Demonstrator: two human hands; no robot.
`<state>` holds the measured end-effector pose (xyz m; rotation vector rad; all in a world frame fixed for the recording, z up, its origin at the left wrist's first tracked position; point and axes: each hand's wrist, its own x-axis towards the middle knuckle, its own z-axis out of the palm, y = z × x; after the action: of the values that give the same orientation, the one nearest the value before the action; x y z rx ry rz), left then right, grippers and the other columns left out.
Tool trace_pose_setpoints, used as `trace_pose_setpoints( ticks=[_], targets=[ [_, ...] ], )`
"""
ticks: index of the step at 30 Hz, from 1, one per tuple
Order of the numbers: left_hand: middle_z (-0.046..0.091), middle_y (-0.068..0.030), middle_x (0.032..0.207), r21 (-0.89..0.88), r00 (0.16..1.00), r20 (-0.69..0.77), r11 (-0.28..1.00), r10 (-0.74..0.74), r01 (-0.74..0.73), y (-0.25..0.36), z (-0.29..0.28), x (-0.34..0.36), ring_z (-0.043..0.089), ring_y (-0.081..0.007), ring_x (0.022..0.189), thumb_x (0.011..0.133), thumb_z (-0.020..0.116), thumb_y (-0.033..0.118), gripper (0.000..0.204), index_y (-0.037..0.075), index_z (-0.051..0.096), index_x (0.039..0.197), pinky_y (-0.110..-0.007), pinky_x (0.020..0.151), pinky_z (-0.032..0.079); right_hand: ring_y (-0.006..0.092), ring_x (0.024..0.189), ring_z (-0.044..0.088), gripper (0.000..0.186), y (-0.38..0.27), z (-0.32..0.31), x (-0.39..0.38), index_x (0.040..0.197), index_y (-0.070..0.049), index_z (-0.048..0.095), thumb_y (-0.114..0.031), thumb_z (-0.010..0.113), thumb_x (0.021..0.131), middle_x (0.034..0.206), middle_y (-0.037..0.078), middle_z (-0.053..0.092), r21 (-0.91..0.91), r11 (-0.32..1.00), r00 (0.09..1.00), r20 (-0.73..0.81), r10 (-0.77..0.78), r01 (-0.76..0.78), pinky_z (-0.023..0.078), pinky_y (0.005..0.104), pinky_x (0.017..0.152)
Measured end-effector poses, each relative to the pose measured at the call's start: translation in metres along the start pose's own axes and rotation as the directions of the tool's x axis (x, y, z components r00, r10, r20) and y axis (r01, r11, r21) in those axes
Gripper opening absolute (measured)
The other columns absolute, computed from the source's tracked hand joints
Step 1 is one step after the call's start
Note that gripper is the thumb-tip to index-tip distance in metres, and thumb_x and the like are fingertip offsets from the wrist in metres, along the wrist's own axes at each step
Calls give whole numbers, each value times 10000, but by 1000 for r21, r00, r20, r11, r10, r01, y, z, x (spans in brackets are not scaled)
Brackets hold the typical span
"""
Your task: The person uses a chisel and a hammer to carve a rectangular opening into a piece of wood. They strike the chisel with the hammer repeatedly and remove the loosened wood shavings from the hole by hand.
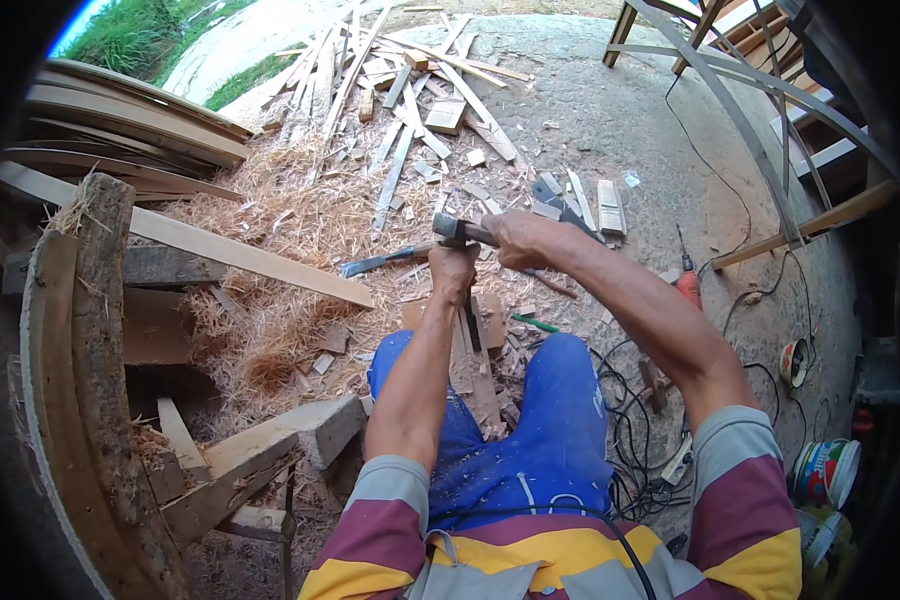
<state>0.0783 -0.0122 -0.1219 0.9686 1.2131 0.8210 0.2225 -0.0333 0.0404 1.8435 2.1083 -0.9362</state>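
Observation:
My right hand (518, 238) is closed around the handle of a hammer (448, 227), whose metal head sits just over my left hand. My left hand (453, 272) is wrapped round an upright chisel; its dark blade (471, 325) points down at a wooden board (478, 385) between my knees. The chisel's handle is mostly hidden by my fist and the hammer head. Another chisel (375, 262) with a wide bluish blade lies on the shavings left of my hands. A green pencil-like stick (535, 323) rests by my right knee.
Wood shavings (270, 250) and offcuts (445, 117) cover the ground ahead. Stacked boards (140, 110) and a rough timber bench (270, 440) stand left. A red drill (688, 282), tangled black cables (625, 430), a paint bucket (827, 472) and a wooden frame (800, 240) are on the right.

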Motion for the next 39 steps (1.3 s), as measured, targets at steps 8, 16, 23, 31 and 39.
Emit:
trace_pose_setpoints(
  ticks=[8,16,23,31,39],
  targets=[
    [574,32,643,81,848,-55,849,528,-523,13,-2,-101,530,-67,561,860,771,100,247,55,586,702,-280,505,418,373,910,635,498,54,69,-103,1202,-18,556,-254,698,787,983,216,651,434,894,945,-325,43,109,482,463,824],
    [620,0,654,-45,864,222,890,452,-454,30,-29,-96,553,-73,536,837,786,71,159,34,635,801,-263,485,453,363,843,663,411,82,197,-181,1156,-66,524,-160,717,806,924,137,629,271,948,908,-417,-43,169,524,446,698],
    [611,11,602,443,357,-89,358,930,-822,278,-16,-141,546,-106,516,860,817,205,312,30,630,681,-286,543,443,206,686,677,161,50,238,-190,1067,-174,528,-203,523,908,805,18,558,-242,812,803,-163,-574,531,540,361,564],
    [553,-7,583,241,584,-78,584,808,-775,160,-62,-169,499,-91,446,865,780,60,251,49,549,767,-238,424,406,316,740,717,108,70,209,-99,1022,-187,523,-193,532,914,827,115,649,-318,854,882,-97,-461,411,552,472,557],
    [596,28,660,-27,855,-13,855,518,-518,64,-35,-194,539,-66,580,824,839,102,235,52,614,781,-255,523,440,372,947,678,577,75,148,-113,1274,-1,538,-342,719,845,1035,240,690,557,830,731,-580,360,33,530,456,839]
  ],
)
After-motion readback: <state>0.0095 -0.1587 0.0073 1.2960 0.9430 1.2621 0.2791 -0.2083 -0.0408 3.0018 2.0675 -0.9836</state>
